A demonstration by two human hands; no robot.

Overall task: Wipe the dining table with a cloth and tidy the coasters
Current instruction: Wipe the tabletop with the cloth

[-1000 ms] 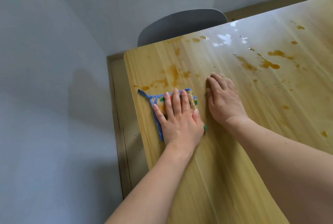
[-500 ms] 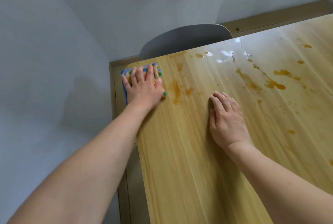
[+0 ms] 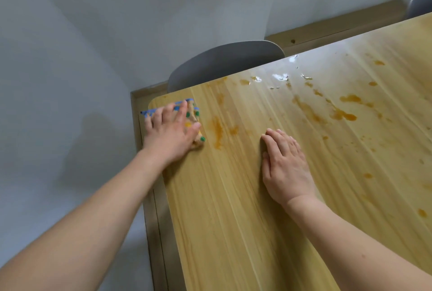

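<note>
Cloth (image 3: 193, 112), blue-edged with coloured spots, is sitting at the table's (image 3: 233, 232) far left corner, about ten o'clock from the middle of the view, flattened under the left hand (image 3: 169, 132). A second ago that hand was pressing it nearer the person, just beside the right hand; half a second ago it had already swept up to this corner, and now it is dragging slightly back toward three o'clock, so the cloth's right edge is closing on the orange streak (image 3: 217, 131) just beside it. Left fingers are lying spread and flat on the fabric, pinning it rather than gripping it. The right hand (image 3: 284, 169) is resting palm down on bare wood near the centre, fingers together and extended, holding nothing, and it has barely shifted across the three moments; it seems to be bracing the body.

Judging by this, the strip along the left edge is getting cleaned first, while most of the mess is remaining: orange spills (image 3: 343, 112) at one to two o'clock and pale wet patches (image 3: 280, 77) near the far edge by the grey chair (image 3: 224, 63). No coasters are showing in view, so that part is not yet begun. The next stroke probably needs to carry rightward through the streak, with steady downward pressure
</note>
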